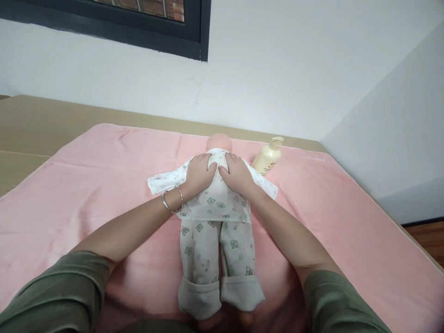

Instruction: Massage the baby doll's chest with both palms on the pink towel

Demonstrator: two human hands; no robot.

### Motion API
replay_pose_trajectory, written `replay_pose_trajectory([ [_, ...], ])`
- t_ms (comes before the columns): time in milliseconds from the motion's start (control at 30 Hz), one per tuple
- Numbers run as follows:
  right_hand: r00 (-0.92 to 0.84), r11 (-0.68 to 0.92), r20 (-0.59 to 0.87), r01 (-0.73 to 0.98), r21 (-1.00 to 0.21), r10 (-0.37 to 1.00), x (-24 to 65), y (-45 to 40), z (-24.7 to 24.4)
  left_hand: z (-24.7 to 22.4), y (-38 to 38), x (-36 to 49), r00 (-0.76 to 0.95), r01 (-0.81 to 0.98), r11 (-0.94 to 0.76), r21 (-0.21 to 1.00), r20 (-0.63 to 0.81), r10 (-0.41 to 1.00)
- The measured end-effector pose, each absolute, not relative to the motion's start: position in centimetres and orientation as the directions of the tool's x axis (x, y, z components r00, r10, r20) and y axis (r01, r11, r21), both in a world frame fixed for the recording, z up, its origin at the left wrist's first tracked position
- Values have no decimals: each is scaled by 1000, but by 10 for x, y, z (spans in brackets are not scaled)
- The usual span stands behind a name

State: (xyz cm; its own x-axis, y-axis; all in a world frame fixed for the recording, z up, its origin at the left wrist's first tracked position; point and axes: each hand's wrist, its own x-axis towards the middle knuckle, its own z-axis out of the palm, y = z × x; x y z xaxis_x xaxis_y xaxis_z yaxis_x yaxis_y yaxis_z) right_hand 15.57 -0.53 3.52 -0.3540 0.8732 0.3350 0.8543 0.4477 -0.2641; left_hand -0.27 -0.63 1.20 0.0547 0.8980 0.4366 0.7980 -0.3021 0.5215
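A baby doll (219, 141) lies on a pink blanket, its bald head toward the wall and its feet toward me. It wears a white patterned top (218, 202) and matching trousers (204, 249) with turned-up cuffs. My left hand (201, 172) rests flat on the left side of the doll's upper body, fingers spread a little and pointing at the head. On the right side my right hand (237, 173) lies the same way. The two thumbs are close together over the middle. Neither hand holds anything. The doll's face is not visible.
A pale yellow pump bottle (267, 157) stands just right of the doll's shoulder. The pink blanket (333, 222) covers most of a wooden surface (62, 115). Behind are a white wall (263, 69) and a dark window frame (204, 32) at the upper left.
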Motion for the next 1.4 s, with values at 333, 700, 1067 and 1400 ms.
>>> replay_pose_trajectory([
  [333,-362,461,338,841,-283,868,159,-5,35,11,-7,-3,44,791,-303,531,445,894],
  [700,-366,466,346,841,-276,864,158,-4,34,11,-7,-3,42,789,-297,538,435,900],
  [1067,-360,468,350,831,-302,865,159,-3,33,14,-7,-3,45,793,-277,543,401,915],
  [1400,-363,465,344,837,-289,866,158,-2,32,11,-6,-3,37,791,-285,541,424,905],
])
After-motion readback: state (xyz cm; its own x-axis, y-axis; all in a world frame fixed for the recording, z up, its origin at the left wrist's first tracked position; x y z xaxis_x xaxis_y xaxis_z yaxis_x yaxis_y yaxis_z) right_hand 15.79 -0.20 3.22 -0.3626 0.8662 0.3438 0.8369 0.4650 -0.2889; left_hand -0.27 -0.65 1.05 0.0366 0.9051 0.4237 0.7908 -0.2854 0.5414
